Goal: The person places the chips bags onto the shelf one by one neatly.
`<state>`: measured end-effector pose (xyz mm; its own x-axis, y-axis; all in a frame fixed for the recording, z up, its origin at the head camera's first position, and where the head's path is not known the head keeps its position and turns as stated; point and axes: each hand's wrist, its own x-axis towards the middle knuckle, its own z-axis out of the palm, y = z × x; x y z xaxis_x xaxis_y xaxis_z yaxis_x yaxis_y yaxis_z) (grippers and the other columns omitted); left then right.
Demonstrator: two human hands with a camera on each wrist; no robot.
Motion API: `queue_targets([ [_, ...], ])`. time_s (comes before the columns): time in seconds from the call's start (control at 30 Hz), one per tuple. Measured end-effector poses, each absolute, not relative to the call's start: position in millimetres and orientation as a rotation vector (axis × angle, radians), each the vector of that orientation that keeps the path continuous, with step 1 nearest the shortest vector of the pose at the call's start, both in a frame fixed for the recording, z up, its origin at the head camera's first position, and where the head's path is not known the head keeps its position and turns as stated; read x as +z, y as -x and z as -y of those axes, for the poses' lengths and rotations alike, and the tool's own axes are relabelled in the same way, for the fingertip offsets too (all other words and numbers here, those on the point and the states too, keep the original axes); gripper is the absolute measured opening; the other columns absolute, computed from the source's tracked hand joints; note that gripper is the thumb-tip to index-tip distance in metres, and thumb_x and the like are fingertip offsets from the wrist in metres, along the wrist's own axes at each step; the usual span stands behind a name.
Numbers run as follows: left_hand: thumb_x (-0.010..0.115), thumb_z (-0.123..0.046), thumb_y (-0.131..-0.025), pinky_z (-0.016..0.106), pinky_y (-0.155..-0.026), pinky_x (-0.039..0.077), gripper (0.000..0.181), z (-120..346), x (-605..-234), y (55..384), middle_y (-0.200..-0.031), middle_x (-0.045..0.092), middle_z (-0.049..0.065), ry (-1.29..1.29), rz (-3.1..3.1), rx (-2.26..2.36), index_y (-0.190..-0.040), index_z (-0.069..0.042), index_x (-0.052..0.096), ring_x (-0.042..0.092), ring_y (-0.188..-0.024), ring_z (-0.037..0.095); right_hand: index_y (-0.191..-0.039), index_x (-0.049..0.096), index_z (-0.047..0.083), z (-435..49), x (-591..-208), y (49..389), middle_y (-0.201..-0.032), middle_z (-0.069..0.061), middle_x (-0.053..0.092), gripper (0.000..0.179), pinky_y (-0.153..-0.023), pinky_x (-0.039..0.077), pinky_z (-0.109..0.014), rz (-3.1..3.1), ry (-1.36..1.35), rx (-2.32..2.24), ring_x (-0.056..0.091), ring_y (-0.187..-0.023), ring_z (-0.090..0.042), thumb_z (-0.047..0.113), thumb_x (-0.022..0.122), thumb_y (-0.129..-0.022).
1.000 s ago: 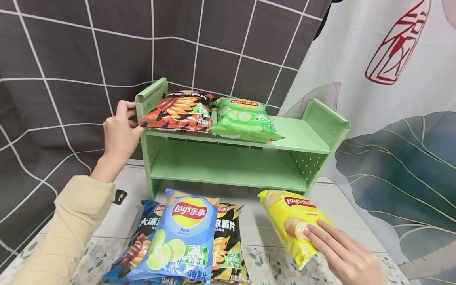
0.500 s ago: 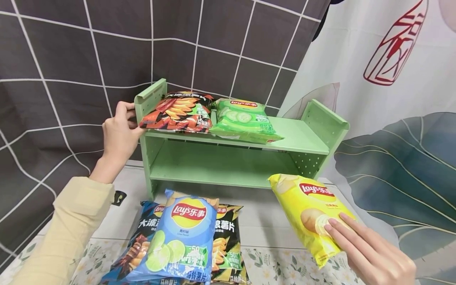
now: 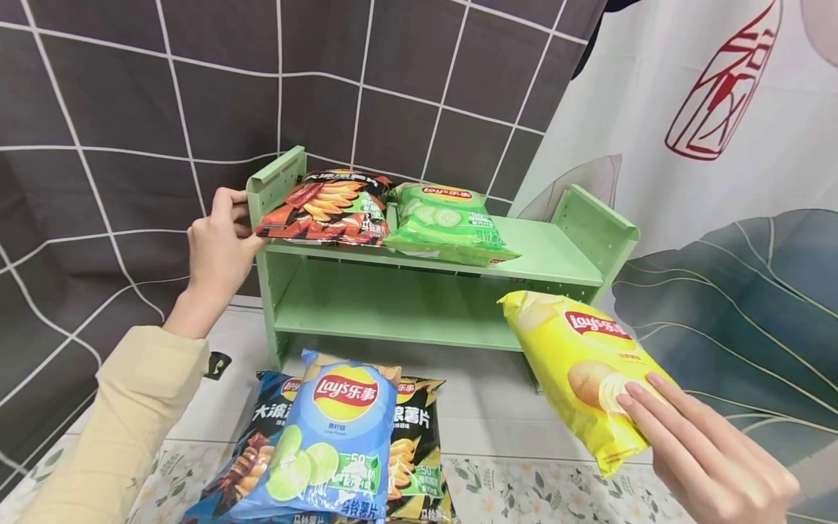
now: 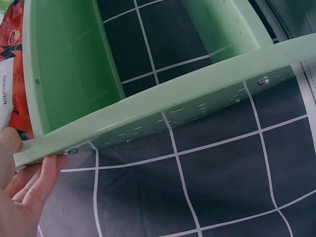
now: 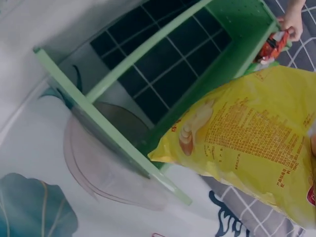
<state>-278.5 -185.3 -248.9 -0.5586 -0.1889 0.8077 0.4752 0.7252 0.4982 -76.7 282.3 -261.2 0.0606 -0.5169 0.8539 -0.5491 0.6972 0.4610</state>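
Observation:
My left hand point(image 3: 219, 251) grips the left side panel of a green two-tier shelf point(image 3: 399, 302); in the left wrist view the thumb and fingers point(image 4: 42, 185) lie on opposite sides of that panel. A yellow bag of Lay's potato chips point(image 3: 583, 356) is held at its lower right by my right hand point(image 3: 720, 455), fingers across the front, thumb hidden. The bag is raised, overlapping the shelf's right end in the head view. Its printed back faces the right wrist view. On the upper board rest a red chip bag point(image 3: 327, 211), close to my left hand, and a green chip bag point(image 3: 448, 222).
Below the shelf, a light blue lime chip bag point(image 3: 340, 429) lies over a dark blue one point(image 3: 252, 451) and a black one point(image 3: 419, 444) on the table point(image 3: 504, 487). Behind hang a dark grid-patterned curtain point(image 3: 419, 73) and a white printed one point(image 3: 635, 87).
My right hand has lifted the yellow chip bag up and moved it to the right. The left hand keeps its grip on the shelf; the other bags have not moved.

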Motion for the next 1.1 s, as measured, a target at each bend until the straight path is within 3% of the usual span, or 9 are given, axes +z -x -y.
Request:
queue_targets([
  [0.07,0.075,-0.004,-0.078,0.05,-0.089,0.046,0.043,186,-249,278,-0.105,0.07,0.023,0.218,1.983,-0.887,-0.115,0.005,0.053,0.07,-0.079,0.041,-0.099,0.075,0.001,-283,-256,79,-0.094,-0.017,0.074,0.027,-0.096,0.044,-0.017,1.565,-0.899,0.022,0.068,-0.106,-0.027,0.018,0.054,-0.094],
  [0.13,0.075,-0.003,-0.078,0.05,-0.089,0.046,0.044,186,-249,278,-0.106,0.07,0.023,0.214,1.984,-0.887,-0.115,0.005,0.053,0.07,-0.079,0.041,-0.097,0.075,0.001,-285,-254,83,-0.093,-0.017,0.075,0.027,-0.069,0.052,-0.018,1.519,-0.891,0.016,0.068,-0.104,-0.028,0.021,0.058,-0.094],
  [0.2,0.075,-0.003,-0.078,0.051,-0.089,0.046,0.044,186,-249,278,-0.106,0.069,0.023,0.209,1.985,-0.888,-0.115,0.005,0.053,0.07,-0.08,0.041,-0.095,0.076,0.002,-285,-252,87,-0.091,-0.016,0.075,0.026,-0.044,0.041,-0.023,1.471,-0.872,0.019,0.07,-0.099,-0.03,0.022,0.06,-0.093],
  [0.27,0.075,-0.002,-0.077,0.051,-0.088,0.047,0.044,186,-249,278,-0.107,0.069,0.024,0.207,1.987,-0.891,-0.115,0.005,0.053,0.07,-0.08,0.041,-0.092,0.076,0.003,-286,-250,90,-0.089,-0.014,0.075,0.024,-0.033,0.023,-0.03,1.424,-0.85,0.036,0.072,-0.092,-0.031,0.021,0.06,-0.091],
  [0.5,0.075,-0.004,-0.078,0.051,-0.087,0.047,0.045,186,-249,278,-0.107,0.069,0.023,0.212,1.985,-0.893,-0.115,0.004,0.053,0.07,-0.081,0.041,-0.089,0.077,0.007,-284,-242,98,-0.085,-0.012,0.076,0.021,-0.036,0.012,-0.023,1.332,-0.795,0.086,0.073,-0.087,-0.03,0.016,0.058,-0.085],
  [0.63,0.076,-0.004,-0.078,0.051,-0.087,0.047,0.044,186,-249,278,-0.107,0.069,0.023,0.216,1.982,-0.894,-0.115,0.004,0.053,0.07,-0.081,0.041,-0.088,0.078,0.009,-286,-242,106,-0.083,-0.011,0.076,0.019,-0.048,0.044,-0.025,1.308,-0.727,0.091,0.073,-0.085,-0.029,0.012,0.06,-0.082],
  [0.7,0.076,-0.004,-0.078,0.051,-0.087,0.047,0.044,186,-249,277,-0.107,0.069,0.023,0.215,1.982,-0.893,-0.115,0.004,0.053,0.07,-0.081,0.041,-0.087,0.078,0.01,-283,-239,110,-0.081,-0.01,0.076,0.019,-0.051,0.046,-0.031,1.288,-0.692,0.092,0.073,-0.083,-0.028,0.008,0.061,-0.079],
  [0.9,0.075,-0.004,-0.078,0.051,-0.087,0.047,0.044,187,-249,278,-0.106,0.07,0.023,0.216,1.978,-0.887,-0.115,0.005,0.053,0.07,-0.08,0.041,-0.088,0.078,0.012,-275,-223,126,-0.078,-0.009,0.075,0.025,-0.036,0.007,-0.029,1.273,-0.609,0.073,0.073,-0.08,-0.026,0.0,0.06,-0.074],
  [1.1,0.075,-0.004,-0.078,0.05,-0.088,0.046,0.044,186,-249,280,-0.105,0.07,0.022,0.22,1.978,-0.882,-0.115,0.005,0.053,0.07,-0.079,0.041,-0.088,0.078,0.012,-269,-214,137,-0.079,-0.011,0.075,0.029,-0.037,0.005,-0.032,1.276,-0.558,0.104,0.073,-0.078,-0.027,-0.003,0.057,-0.074],
])
